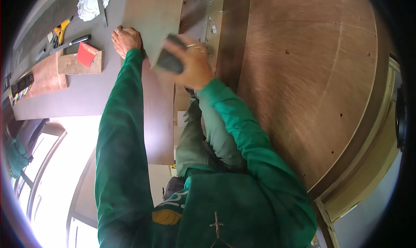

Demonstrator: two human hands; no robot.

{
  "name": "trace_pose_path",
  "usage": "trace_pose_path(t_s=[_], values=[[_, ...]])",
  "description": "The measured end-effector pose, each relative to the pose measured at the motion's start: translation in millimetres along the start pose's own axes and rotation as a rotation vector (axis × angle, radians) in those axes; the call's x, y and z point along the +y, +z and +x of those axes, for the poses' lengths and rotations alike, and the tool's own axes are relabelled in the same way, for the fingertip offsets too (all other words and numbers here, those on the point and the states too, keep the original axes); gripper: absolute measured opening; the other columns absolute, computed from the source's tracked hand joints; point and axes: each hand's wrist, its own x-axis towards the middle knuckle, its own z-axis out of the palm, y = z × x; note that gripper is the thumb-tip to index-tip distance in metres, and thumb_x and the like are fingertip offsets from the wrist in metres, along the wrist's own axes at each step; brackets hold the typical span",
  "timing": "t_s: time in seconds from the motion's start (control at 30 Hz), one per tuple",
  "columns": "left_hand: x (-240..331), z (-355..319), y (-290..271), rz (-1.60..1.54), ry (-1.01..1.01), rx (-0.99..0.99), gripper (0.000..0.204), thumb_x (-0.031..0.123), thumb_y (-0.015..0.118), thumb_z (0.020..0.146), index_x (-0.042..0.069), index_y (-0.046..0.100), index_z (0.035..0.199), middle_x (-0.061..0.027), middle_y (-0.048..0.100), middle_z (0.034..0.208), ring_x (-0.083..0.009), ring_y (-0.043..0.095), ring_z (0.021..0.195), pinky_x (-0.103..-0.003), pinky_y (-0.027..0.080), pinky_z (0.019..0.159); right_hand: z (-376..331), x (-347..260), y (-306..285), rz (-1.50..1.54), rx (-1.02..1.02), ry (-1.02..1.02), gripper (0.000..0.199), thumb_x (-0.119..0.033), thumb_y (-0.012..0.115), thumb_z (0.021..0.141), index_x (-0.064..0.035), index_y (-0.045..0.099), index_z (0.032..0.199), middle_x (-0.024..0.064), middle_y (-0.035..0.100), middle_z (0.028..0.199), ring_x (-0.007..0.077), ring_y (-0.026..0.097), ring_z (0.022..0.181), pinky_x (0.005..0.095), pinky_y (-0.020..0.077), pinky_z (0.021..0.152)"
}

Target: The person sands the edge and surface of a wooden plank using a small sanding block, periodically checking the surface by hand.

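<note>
A long, smooth wooden board (pixel 158 118) lies lengthwise in front of me on the grey work surface. My left hand (pixel 127 41) is at the board's left edge, its fingers bent and closed on that edge; the fingertips are hidden. Over the board's right side, my right hand (pixel 195 64) is closed around a dark block (pixel 172 55) that looks like a sanding block. Motion blurs this hand and the block, so I cannot tell whether the block touches the board.
Left of the board lie a wood offcut (pixel 69 64) with a red sheet (pixel 87 54) on it, a black-handled knife (pixel 80 39), a yellow-handled tool (pixel 64 28) and a crumpled white cloth (pixel 89 6). A large brown plywood panel (pixel 299 74) stands at my right.
</note>
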Motion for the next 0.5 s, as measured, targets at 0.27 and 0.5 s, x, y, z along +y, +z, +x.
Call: trace_pose_path(t_s=[0.27, 0.5], values=[[-5, 1, 4, 0.018, 0.058, -0.031, 0.038, 0.024, 0.042, 0.087, 0.002, 0.058, 0.113, -0.0188, 0.056, 0.115, -0.0349, 0.052, 0.110, -0.044, 0.042, 0.093, -15, -8, 47, -0.146, -0.222, -0.145, 0.068, -0.037, 0.079, 0.064, -0.0191, 0.055, 0.125, 0.0165, 0.045, 0.134, 0.0327, 0.038, 0.127, 0.0579, 0.0185, 0.108], [-3, 3, -6, 0.003, 0.013, -0.010, 0.038, 0.025, 0.042, 0.086, 0.001, 0.059, 0.111, -0.0185, 0.056, 0.115, -0.0347, 0.052, 0.110, -0.044, 0.043, 0.092, -84, 220, 42, -0.015, 0.101, 0.607, 0.043, -0.030, 0.065, 0.081, -0.0070, 0.062, 0.116, 0.0208, 0.060, 0.114, 0.0358, 0.056, 0.107, 0.0418, 0.0434, 0.093]])
